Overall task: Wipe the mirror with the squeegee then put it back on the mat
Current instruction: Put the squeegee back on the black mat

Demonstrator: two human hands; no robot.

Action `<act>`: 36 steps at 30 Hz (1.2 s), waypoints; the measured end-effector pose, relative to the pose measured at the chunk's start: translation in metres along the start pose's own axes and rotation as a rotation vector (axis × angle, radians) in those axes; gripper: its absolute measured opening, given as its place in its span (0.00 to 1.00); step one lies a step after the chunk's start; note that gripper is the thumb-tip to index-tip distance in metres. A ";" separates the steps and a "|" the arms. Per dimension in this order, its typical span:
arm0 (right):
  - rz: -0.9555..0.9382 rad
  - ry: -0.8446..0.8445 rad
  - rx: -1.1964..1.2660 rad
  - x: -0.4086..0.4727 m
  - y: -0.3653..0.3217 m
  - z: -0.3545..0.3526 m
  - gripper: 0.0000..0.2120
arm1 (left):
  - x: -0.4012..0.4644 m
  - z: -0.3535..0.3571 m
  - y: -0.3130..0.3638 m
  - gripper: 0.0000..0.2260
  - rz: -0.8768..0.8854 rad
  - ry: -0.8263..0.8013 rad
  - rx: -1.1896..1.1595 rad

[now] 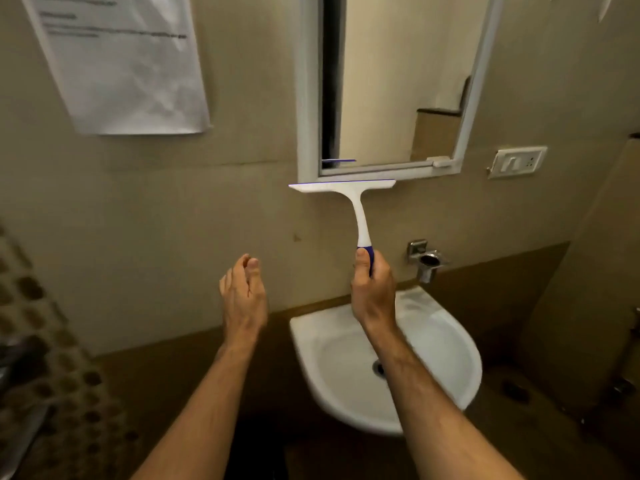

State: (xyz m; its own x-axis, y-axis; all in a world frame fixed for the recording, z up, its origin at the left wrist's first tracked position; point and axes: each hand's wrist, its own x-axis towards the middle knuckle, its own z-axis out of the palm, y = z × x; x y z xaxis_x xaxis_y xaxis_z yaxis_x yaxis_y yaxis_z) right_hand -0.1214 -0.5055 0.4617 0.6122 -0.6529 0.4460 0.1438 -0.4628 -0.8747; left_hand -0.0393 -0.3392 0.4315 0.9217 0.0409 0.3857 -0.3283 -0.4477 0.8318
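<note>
While right hand [372, 289] grips squeegee [349, 199] | handle end hidden (palm)

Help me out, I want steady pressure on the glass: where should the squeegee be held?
By the blue grip end of the squeegee handle, from below, as the right hand does now. The handle hangs straight down from the middle of the wide blade, so a fist there keeps the blade level against the mirror.
</note>
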 end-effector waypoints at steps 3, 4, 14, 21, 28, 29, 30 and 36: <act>0.073 -0.100 0.044 -0.074 0.002 0.017 0.14 | -0.064 -0.052 -0.054 0.24 -0.019 -0.040 0.163; 0.100 -0.150 0.064 -0.102 0.002 0.023 0.14 | -0.088 -0.073 -0.073 0.26 -0.034 -0.041 0.214; 0.607 -0.579 0.096 -0.289 0.022 0.084 0.13 | -0.244 -0.213 -0.176 0.36 -0.232 -0.114 0.555; 0.655 -0.713 0.013 -0.313 0.059 0.135 0.11 | -0.256 -0.220 -0.240 0.39 -0.305 -0.213 0.629; 0.638 -0.729 -0.225 -0.314 0.141 0.210 0.10 | -0.213 -0.187 -0.307 0.36 -0.210 -0.382 0.829; 0.619 -0.737 -0.263 -0.315 0.153 0.220 0.10 | -0.206 -0.178 -0.320 0.36 -0.222 -0.401 0.834; 0.602 -0.752 -0.308 -0.316 0.163 0.229 0.10 | -0.201 -0.170 -0.332 0.36 -0.236 -0.419 0.837; 0.575 -0.848 -0.532 -0.332 0.216 0.281 0.12 | -0.200 -0.138 -0.399 0.38 -0.275 -0.553 0.831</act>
State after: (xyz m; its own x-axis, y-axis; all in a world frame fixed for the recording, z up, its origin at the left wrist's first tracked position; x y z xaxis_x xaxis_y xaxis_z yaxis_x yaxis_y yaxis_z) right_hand -0.0753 -0.2206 0.0716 0.8354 -0.3303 -0.4394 -0.5485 -0.5532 -0.6270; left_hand -0.1210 -0.0457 0.0778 0.9783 -0.0876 -0.1880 -0.0397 -0.9688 0.2447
